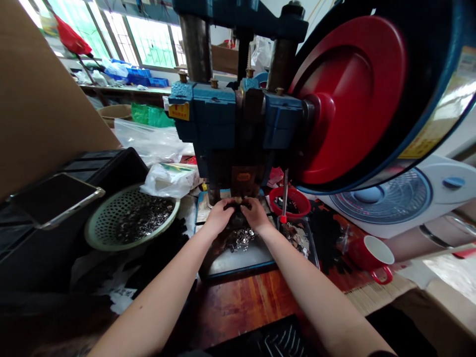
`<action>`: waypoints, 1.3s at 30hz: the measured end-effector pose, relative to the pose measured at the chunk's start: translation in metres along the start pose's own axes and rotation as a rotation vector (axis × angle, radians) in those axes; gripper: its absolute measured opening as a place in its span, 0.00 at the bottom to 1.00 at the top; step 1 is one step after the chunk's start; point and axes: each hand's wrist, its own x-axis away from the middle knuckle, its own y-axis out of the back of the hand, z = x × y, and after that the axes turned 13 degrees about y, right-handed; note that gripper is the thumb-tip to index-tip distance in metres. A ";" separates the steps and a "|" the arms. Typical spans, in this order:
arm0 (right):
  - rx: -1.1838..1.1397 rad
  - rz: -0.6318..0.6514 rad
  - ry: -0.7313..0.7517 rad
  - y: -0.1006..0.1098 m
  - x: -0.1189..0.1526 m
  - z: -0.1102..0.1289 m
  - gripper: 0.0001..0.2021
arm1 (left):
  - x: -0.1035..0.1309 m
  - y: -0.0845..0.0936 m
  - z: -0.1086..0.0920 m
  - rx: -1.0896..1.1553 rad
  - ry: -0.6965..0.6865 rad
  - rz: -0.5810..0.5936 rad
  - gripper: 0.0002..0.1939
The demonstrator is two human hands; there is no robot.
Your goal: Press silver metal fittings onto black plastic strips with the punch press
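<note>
Both hands meet under the ram of a blue press (213, 119) with a large red wheel (357, 99). My left hand (220, 215) and my right hand (255, 213) have bent fingers pinched on a dark piece (237, 207) between them, at the press's die. It is too small and shadowed to name. Just below the hands, small shiny metal parts (243, 239) lie in a heap on the metal base plate (238, 260).
At the left stand a pale green basket (91, 233) of metal parts and a phone (54, 198). To the right are a red bowl (307, 210), a tray of small parts (297, 238), a red mug (366, 255) and a fan (379, 193).
</note>
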 end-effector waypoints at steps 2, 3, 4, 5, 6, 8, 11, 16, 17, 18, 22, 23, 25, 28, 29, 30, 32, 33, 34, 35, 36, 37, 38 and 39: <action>0.005 -0.011 -0.009 0.001 0.001 0.001 0.09 | 0.001 0.003 -0.003 -0.006 -0.013 -0.029 0.16; 0.010 -0.025 -0.015 0.002 0.003 0.002 0.09 | 0.004 0.007 -0.003 -0.009 -0.017 -0.051 0.17; 0.015 -0.044 -0.018 0.004 0.006 0.003 0.09 | 0.007 0.013 -0.003 -0.009 -0.018 -0.075 0.17; 0.018 -0.068 -0.017 0.007 0.010 0.003 0.10 | 0.013 0.020 -0.002 -0.018 -0.021 -0.106 0.18; 0.018 -0.088 -0.009 0.012 0.016 0.004 0.10 | 0.020 0.029 0.000 -0.034 -0.023 -0.132 0.18; 0.009 -0.090 0.010 0.023 0.030 0.007 0.10 | 0.039 0.046 0.008 -0.156 -0.042 -0.185 0.16; 0.026 0.009 0.001 0.041 0.054 0.014 0.09 | 0.070 0.060 0.024 -0.423 -0.076 -0.133 0.13; 0.179 0.193 0.020 0.058 0.084 0.026 0.09 | 0.097 0.053 0.034 -0.740 -0.131 -0.127 0.16; 0.215 0.219 0.036 0.061 0.088 0.026 0.09 | 0.098 0.051 0.034 -0.790 -0.134 -0.132 0.17; 0.251 0.242 0.050 0.063 0.091 0.027 0.09 | 0.099 0.049 0.033 -0.833 -0.139 -0.131 0.17; 0.366 0.302 0.074 0.071 0.100 0.024 0.10 | 0.097 0.048 0.033 -0.933 -0.190 -0.126 0.17; 0.391 0.315 0.081 0.071 0.102 0.023 0.10 | 0.097 0.048 0.034 -0.939 -0.210 -0.128 0.17; 0.448 0.347 0.108 0.071 0.105 0.023 0.11 | 0.096 0.048 0.037 -0.927 -0.255 -0.133 0.17; 0.549 0.407 0.171 0.066 0.110 0.025 0.12 | 0.097 0.047 0.042 -0.860 -0.301 -0.149 0.18; 0.574 0.424 0.191 0.065 0.111 0.026 0.13 | 0.097 0.047 0.043 -0.827 -0.301 -0.161 0.18; 0.589 0.436 0.206 0.064 0.113 0.027 0.14 | 0.098 0.047 0.043 -0.789 -0.293 -0.175 0.18; 0.603 0.438 0.214 0.063 0.115 0.028 0.14 | 0.099 0.049 0.043 -0.692 -0.257 -0.209 0.18; 0.609 0.434 0.208 0.063 0.116 0.028 0.15 | 0.100 0.049 0.042 -0.637 -0.229 -0.224 0.18; 0.616 0.430 0.200 0.064 0.117 0.028 0.15 | 0.101 0.050 0.042 -0.579 -0.192 -0.237 0.18; 0.622 0.429 0.196 0.064 0.117 0.027 0.15 | 0.102 0.051 0.041 -0.519 -0.147 -0.248 0.18; 0.625 0.430 0.198 0.065 0.117 0.026 0.15 | 0.103 0.052 0.041 -0.459 -0.095 -0.254 0.18; 0.622 0.430 0.203 0.065 0.118 0.025 0.14 | 0.104 0.052 0.041 -0.397 -0.040 -0.254 0.18; 0.615 0.427 0.210 0.065 0.118 0.024 0.14 | 0.106 0.052 0.041 -0.336 0.014 -0.246 0.18; 0.610 0.420 0.214 0.066 0.118 0.024 0.14 | 0.107 0.052 0.041 -0.274 0.061 -0.232 0.18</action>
